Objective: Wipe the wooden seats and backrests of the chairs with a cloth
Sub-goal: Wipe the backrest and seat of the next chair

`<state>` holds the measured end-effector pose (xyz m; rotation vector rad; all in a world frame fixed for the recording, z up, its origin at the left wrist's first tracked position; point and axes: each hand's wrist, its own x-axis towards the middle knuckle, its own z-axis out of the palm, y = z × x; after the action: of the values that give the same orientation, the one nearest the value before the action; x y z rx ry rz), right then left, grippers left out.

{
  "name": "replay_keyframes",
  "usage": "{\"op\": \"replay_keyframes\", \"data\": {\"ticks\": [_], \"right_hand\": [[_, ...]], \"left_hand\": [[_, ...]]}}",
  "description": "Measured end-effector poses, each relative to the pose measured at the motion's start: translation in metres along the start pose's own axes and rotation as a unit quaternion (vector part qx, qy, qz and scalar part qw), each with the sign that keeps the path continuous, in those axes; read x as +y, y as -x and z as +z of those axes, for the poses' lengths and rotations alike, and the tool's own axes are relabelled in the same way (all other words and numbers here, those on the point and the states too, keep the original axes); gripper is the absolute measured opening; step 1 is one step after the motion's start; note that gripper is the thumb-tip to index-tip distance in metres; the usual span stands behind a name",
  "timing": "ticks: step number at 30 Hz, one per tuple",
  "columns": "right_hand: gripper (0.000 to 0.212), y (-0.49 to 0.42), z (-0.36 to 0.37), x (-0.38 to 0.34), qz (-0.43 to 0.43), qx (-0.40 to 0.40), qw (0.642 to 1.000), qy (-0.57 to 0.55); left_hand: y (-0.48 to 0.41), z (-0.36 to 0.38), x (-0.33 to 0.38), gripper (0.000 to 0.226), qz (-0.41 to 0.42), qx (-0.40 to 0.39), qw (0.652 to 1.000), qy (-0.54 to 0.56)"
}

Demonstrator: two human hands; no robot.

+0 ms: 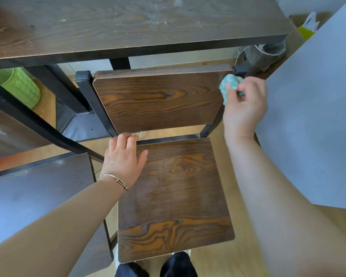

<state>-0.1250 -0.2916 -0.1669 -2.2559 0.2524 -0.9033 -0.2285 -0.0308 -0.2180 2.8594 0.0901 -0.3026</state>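
Teal cloth bunched in right hand at backrest corner.

The seat in front of me and the backrest behind it are dark brown wood with bold orange grain and rounded corners. Both are fixed to a black metal frame. The seat lies flat below me. The backrest stands behind it, and an open gap separates the two. The cloth is a small teal-and-white wad, bunched in my right hand and held against the backrest's upper right corner. My left hand rests on the seat's rear left corner, fingers reaching its back edge. Just beside it on my left lies a second seat, darker and washed grey by glare.
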Motion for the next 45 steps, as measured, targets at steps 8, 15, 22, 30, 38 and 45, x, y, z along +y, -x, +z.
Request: {"op": "replay_keyframes", "data": {"ticks": [8, 15, 22, 30, 38, 45], "right_hand": [[0.014, 0.081, 0.029, 0.077, 0.093, -0.143, 0.983, 0.061], [0.014, 0.107, 0.046, 0.104, 0.175, -0.203, 0.962, 0.053], [0.029, 0.142, 0.044, 0.115, 0.195, -0.362, 0.911, 0.043], [0.026, 0.175, 0.020, 0.118, 0.007, -0.401, 0.910, 0.106], [0.023, 0.162, 0.021, 0.118, 0.174, -0.480, 0.854, 0.106], [0.063, 0.146, 0.032, 0.116, 0.143, -0.568, 0.804, 0.106]], "left_hand": [[-0.013, 0.021, 0.009, 0.052, -0.007, -0.008, 1.000, 0.011], [-0.009, 0.049, -0.007, 0.052, -0.031, -0.025, 0.999, 0.014], [0.004, 0.071, -0.009, 0.053, -0.043, -0.058, 0.997, 0.015], [0.013, 0.085, -0.002, 0.051, -0.026, -0.085, 0.996, 0.010], [0.013, 0.087, 0.003, 0.051, -0.010, -0.091, 0.996, 0.004], [0.012, 0.088, 0.005, 0.052, -0.007, -0.092, 0.996, 0.006]]}}
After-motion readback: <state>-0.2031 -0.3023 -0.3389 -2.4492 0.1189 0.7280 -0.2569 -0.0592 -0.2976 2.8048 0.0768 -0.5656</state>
